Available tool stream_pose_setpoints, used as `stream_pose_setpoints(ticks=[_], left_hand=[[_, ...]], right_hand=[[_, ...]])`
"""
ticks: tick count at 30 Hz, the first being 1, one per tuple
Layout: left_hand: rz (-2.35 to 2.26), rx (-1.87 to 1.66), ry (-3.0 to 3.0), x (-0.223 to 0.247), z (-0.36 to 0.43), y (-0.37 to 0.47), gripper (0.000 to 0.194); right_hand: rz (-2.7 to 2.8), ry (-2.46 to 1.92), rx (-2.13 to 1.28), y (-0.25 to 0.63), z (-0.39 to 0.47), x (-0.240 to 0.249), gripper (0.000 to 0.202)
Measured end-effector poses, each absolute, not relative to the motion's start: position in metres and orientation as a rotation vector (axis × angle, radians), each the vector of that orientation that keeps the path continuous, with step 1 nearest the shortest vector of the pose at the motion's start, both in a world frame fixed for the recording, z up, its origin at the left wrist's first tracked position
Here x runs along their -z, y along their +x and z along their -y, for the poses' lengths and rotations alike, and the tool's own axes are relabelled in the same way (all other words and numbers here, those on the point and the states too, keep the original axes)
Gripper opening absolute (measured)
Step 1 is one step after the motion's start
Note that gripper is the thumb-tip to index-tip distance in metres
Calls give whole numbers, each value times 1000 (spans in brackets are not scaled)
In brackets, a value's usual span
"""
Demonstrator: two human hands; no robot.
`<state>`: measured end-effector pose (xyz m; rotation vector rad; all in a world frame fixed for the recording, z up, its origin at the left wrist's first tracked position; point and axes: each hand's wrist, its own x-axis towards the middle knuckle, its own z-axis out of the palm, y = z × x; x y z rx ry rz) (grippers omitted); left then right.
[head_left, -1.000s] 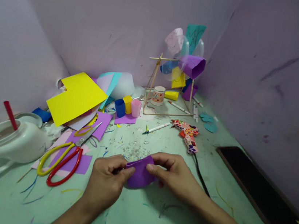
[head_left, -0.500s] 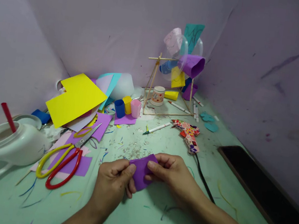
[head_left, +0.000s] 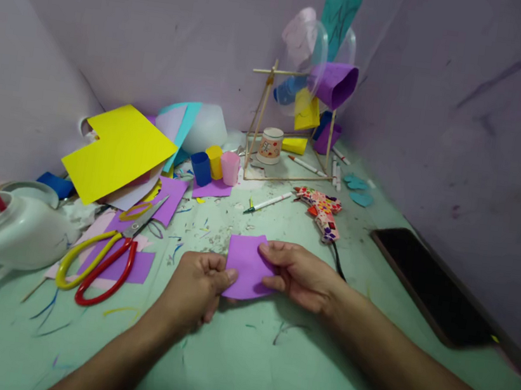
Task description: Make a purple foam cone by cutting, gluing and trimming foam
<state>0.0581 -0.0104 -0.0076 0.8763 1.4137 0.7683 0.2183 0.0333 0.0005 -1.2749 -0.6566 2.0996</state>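
Note:
A small purple piece of craft foam or paper (head_left: 246, 266) is held in front of me, its broad face toward the camera and its lower edge slightly curved. My left hand (head_left: 204, 280) pinches its left edge between thumb and fingers. On the other side, my right hand (head_left: 298, 273) grips the right edge, thumb on the near face. Just beyond my right hand lies a flower-patterned glue gun (head_left: 323, 211) with a black cord. Scissors (head_left: 125, 244) with one yellow and one red handle rest on paper scraps to the left.
A stick frame (head_left: 286, 178) carries a wheel of coloured cups, with a paper cup (head_left: 271, 146) inside. Yellow sheets (head_left: 122, 154), a white cup with a red straw (head_left: 29, 235), small rolled cups (head_left: 229, 168), a marker (head_left: 268, 202) and a phone (head_left: 426, 284) surround my hands.
The purple piece has turned from tilted and bent to flatter and more upright, showing more of its face. My right hand's fingers have spread somewhat. The whole view has shifted, the tabletop appearing higher.

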Motion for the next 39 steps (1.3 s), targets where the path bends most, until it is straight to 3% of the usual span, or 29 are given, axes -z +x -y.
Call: stream_pose_setpoints(ticks=[7, 10, 13, 16, 21, 26, 29, 30, 39], left_hand=[[-1371, -753, 613, -2, 3, 49, 23], [-1364, -792, 532, -12, 0, 39, 20], [-1364, -789, 487, -20, -2, 32, 20], [-1360, -758, 503, -18, -1, 31, 17], [-1399, -801, 705, -8, 6, 37, 28], [-1419, -1100, 1290, -13, 17, 42, 34], [-1452, -1139, 1688, -13, 22, 47, 10], [-1467, -1170, 1754, -12, 22, 48, 10], [-1547, -1189, 1778, -11, 22, 47, 24]], right_hand=[[943, -1346, -2094, 226, -37, 3, 10], [1132, -1265, -1781, 231, -35, 0, 32], [1716, -901, -1297, 236, -31, -2, 48], [2112, -575, -972, 235, -28, 1, 45], [1698, -884, -1333, 228, -25, 9, 14], [1564, -945, -1508, 225, -23, 6, 19], [1538, -909, -1579, 223, -22, 8, 18], [1533, -895, -1603, 223, -21, 10, 19], [1471, -862, -1742, 220, -20, 14, 28]])
